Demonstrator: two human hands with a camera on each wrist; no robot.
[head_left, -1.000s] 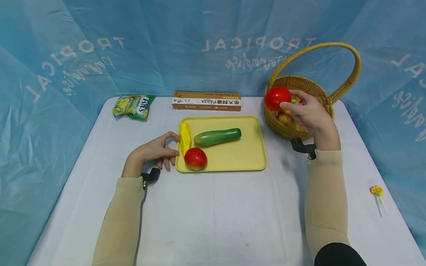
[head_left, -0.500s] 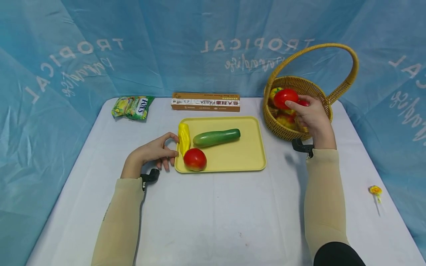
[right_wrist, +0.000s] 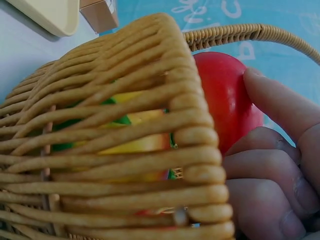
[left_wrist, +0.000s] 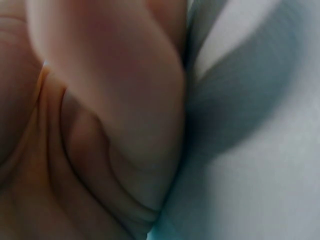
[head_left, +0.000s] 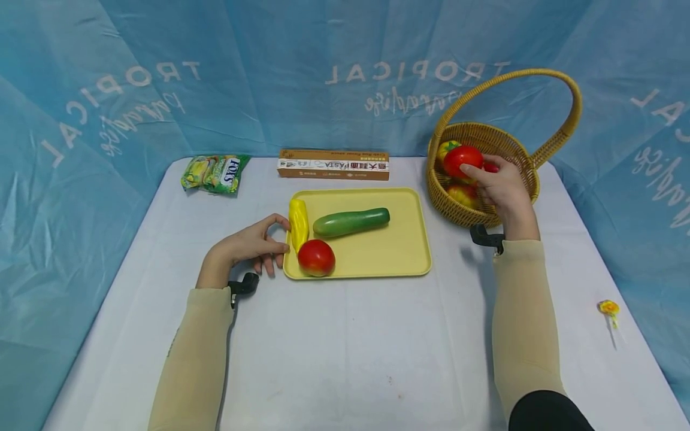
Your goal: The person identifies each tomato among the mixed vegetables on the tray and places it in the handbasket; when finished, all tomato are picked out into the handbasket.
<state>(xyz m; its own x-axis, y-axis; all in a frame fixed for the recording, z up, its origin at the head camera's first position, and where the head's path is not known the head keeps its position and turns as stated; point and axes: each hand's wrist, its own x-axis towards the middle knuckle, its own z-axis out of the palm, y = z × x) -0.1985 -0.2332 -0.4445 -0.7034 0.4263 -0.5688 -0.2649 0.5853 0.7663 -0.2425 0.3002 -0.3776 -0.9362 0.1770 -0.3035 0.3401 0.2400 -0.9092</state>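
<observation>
In the head view, my right hand (head_left: pixel 504 185) holds a shiny red tomato (head_left: pixel 463 161) between thumb and fingers inside the rim of the wicker basket (head_left: pixel 458 212). The right wrist view shows the tomato (right_wrist: pixel 225 100) behind the woven wall, a fingertip on its side. My left hand (head_left: pixel 245 245) grips the left edge of a yellow tray (head_left: pixel 377 257) with thumb and forefinger, its other fingers curled beneath. On the tray lie a yellow banana-like piece (head_left: pixel 299 224), a green cucumber-like vegetable (head_left: pixel 351 222) and another tomato (head_left: pixel 316 258). The left wrist view holds mostly blurred palm and fingers.
The basket's tall handle (head_left: pixel 571 120) arches over it, and red-yellow fruit (head_left: pixel 463 194) sits inside. Behind the tray lies a pasta box (head_left: pixel 334 164). A green snack bag (head_left: pixel 215 173) is at back left, a lollipop (head_left: pixel 609 308) at right. Blue printed cloth hangs behind.
My right hand has lowered the tomato slightly right, from the basket's left rim into its opening; it has barely moved in the last half second. The left hand and tray stay put.
</observation>
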